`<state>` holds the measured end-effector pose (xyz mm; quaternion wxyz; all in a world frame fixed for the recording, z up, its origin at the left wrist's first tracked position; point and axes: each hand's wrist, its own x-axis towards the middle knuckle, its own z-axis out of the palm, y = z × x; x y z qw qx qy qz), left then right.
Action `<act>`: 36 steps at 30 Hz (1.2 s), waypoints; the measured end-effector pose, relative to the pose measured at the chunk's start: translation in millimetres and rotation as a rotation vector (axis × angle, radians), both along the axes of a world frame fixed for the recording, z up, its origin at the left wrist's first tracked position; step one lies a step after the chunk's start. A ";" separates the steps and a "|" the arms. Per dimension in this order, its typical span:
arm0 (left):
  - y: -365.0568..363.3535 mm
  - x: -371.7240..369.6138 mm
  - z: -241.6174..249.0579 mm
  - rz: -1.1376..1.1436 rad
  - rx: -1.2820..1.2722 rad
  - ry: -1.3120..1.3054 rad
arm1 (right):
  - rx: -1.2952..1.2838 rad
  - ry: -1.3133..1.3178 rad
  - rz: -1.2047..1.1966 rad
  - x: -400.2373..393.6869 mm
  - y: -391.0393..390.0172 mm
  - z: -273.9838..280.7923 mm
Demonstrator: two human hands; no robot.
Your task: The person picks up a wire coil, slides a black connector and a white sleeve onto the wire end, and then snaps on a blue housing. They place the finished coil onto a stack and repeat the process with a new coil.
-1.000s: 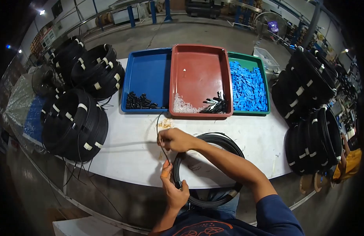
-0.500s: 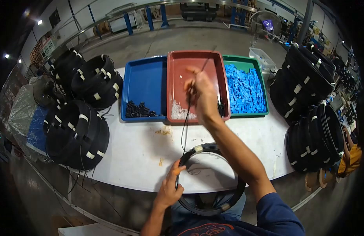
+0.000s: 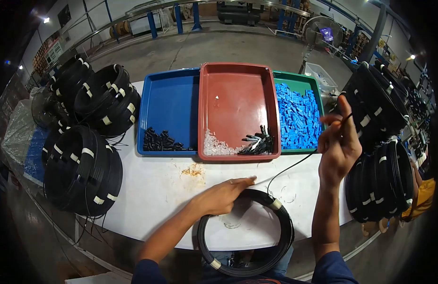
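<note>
A black cable coil [image 3: 286,222] bound with pale tape stands tilted at the table's front edge, partly over my lap. My left hand [image 3: 221,198] is closed on the upper left of its rim, index finger stretched out to the right. From the top of the coil a loose cable end [image 3: 294,165] curves up to my right hand [image 3: 339,149]. That hand is raised at the right, in front of the green tray, its fingers pinched round the cable. The cable's tip is hard to make out.
A blue tray [image 3: 169,94] holds black parts. The red tray [image 3: 233,94] has clear pieces and black parts; the green tray [image 3: 297,81] holds blue pieces. Taped coils are stacked left [image 3: 82,170] and right [image 3: 380,180] on the white table [image 3: 153,189]. A person's orange garment [image 3: 420,199] shows far right.
My right hand has swung from over the red tray to the right, drawing the cable along. The coil has turned, its tape bands shifting, and my left hand has moved up and right along the rim.
</note>
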<state>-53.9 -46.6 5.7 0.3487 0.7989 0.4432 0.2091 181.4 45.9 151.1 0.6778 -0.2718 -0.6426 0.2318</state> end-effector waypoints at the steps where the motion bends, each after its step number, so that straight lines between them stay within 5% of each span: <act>1: 8.5 2.2 10.0 -0.083 -0.059 0.028 | 0.069 -0.107 0.051 -5.2 -0.5 0.1; 4: 29.6 7.6 -2.1 -0.147 -0.035 0.021 | 0.027 -0.408 0.239 -34.8 -13.6 5.0; 6: 41.7 11.9 -12.0 -0.235 -0.057 -0.093 | -0.075 -0.359 0.442 -71.1 -16.2 -24.3; 7: 45.1 13.0 -25.9 -0.264 0.171 -0.091 | -0.120 -0.404 0.472 -89.0 -19.0 -34.2; 10: 51.9 27.8 4.7 -0.201 -0.322 0.253 | -0.022 -0.542 0.511 -128.7 -2.4 -84.2; 11: 56.0 25.0 -72.6 -0.241 -0.084 -0.067 | -0.029 -0.542 0.525 -132.4 1.6 -100.9; 12: 36.1 24.3 -37.1 -0.105 0.104 -0.238 | -0.010 -0.626 0.506 -133.0 6.5 -114.3; 14: 33.5 21.5 52.2 -0.280 -0.565 0.629 | 0.028 -0.711 0.501 -128.1 9.1 -123.6; 16: -9.1 -10.4 26.8 -0.112 0.037 0.307 | -0.275 -0.820 0.617 -116.6 8.3 -131.9; 18: -35.6 -44.2 19.0 -0.073 0.378 -0.016 | -0.154 -0.917 0.652 -106.4 10.7 -149.1; 20: -55.2 -84.4 25.7 0.034 0.229 -0.162 | -0.144 -0.893 0.682 -105.2 9.4 -152.0; 26: -36.2 -201.5 32.5 0.758 0.240 0.100 | -0.172 -0.940 0.642 -106.1 10.1 -147.6; 29: -3.7 -233.8 23.8 0.729 0.471 0.333 | -0.136 -0.924 0.646 -106.3 10.6 -148.2; 36: 53.6 -242.9 12.0 0.631 0.482 0.467 | -0.166 -1.064 0.676 -106.6 10.4 -143.0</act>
